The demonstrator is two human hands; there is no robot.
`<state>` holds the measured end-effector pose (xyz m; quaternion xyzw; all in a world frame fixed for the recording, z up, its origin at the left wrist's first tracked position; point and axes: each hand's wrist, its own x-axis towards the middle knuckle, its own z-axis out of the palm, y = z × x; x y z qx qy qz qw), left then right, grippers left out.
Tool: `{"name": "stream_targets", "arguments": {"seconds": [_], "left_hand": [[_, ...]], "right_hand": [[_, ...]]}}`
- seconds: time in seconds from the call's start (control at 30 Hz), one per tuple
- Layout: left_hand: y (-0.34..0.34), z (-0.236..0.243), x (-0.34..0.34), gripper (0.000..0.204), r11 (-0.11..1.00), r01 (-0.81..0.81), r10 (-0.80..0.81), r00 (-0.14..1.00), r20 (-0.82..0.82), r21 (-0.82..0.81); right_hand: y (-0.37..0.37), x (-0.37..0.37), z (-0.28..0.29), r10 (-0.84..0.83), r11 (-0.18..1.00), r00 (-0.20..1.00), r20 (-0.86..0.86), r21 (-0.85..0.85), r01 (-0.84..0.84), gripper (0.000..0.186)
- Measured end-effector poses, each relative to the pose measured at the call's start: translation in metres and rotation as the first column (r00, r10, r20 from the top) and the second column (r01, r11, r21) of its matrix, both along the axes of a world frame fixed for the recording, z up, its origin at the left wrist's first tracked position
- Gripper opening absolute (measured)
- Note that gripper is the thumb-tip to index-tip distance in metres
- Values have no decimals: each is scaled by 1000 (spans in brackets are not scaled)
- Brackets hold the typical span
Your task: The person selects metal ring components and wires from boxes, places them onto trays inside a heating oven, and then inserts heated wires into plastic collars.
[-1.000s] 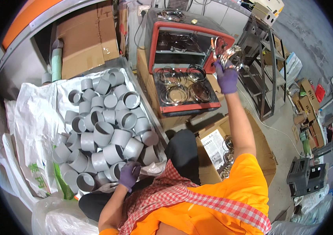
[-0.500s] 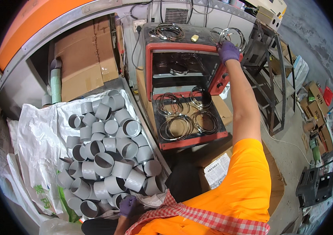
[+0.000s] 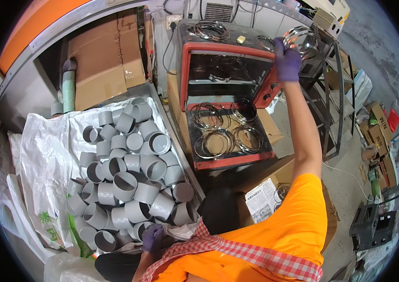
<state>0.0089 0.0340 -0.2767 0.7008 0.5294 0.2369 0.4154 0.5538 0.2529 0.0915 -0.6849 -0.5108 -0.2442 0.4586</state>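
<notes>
My right hand (image 3: 288,62), in a purple glove, is closed on a bundle of shiny metal rings (image 3: 306,41) just off the oven's right top corner. Below it to the left stands a red-framed toaster oven (image 3: 230,46) with its door (image 3: 237,165) lowered. Several bundles of thin metal rings (image 3: 214,143) lie on that door, and more rings (image 3: 219,74) show inside. Another ring bundle (image 3: 211,30) and a small yellowish block (image 3: 241,40) rest on top. My left hand (image 3: 152,238), also gloved, stays curled beside the grey plastic sleeves (image 3: 148,191); its fingers' contents are hidden.
The sleeves are heaped on a white plastic sheet (image 3: 44,155) at the left. Cardboard (image 3: 103,61) leans behind them. A dark metal frame (image 3: 336,94) stands right of the oven. An open carton (image 3: 284,169) with printed paper (image 3: 261,199) sits below the oven door.
My right hand has lifted the rings from the oven's top and moved right with them. My left hand remains by the sleeves. The whole view has shifted slightly.
</notes>
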Motion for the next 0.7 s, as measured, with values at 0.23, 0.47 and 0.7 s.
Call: {"name": "stream_targets", "arguments": {"seconds": [0.23, 0.47, 0.7], "left_hand": [[33, 168, 78, 38, 501, 170, -43, 984, -172, 849], [43, 192, 78, 39, 849, 528, -508, 826, -244, 18], [28, 181, 72, 21, 633, 595, -132, 714, 688, -496]], "right_hand": [[-107, -222, -118, 771, -276, 404, -493, -829, -487, 25], [-135, -261, -163, 448, -706, 75, -891, -404, -582, 31], [-112, -234, -167, 406, -657, -107, -908, -209, -724, 25]]}}
